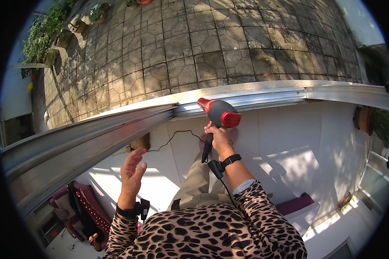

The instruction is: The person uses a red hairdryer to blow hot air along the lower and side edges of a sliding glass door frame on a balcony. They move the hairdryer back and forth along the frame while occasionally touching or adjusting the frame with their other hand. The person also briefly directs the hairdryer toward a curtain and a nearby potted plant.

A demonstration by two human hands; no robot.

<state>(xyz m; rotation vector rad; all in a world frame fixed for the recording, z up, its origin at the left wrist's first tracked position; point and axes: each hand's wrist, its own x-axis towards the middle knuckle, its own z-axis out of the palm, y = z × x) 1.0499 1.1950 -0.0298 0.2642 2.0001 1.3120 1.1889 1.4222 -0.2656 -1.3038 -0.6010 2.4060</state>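
Note:
My right hand (pixel 219 138) grips the black handle of a red and dark grey hair dryer (pixel 221 112). Its red nozzle points up and left, over the aluminium sliding-door track (pixel 246 98). A dark power cord (pixel 184 131) curves across the white floor on the left of my feet. Nothing is in my left hand (pixel 133 171); it is raised with its fingers apart, near the aluminium door frame (pixel 94 139). Both wrists wear black straps with small black devices. The dryer and my hand partly cover my feet.
Beyond the track lies a paved courtyard (pixel 181 48) with potted plants (pixel 48 35) along its left side. A brown pot (pixel 363 120) with a plant stands at the right. On the lower left is a maroon couch (pixel 84 207) with cloth on it. Behind my left hand sits a woven basket (pixel 141 141).

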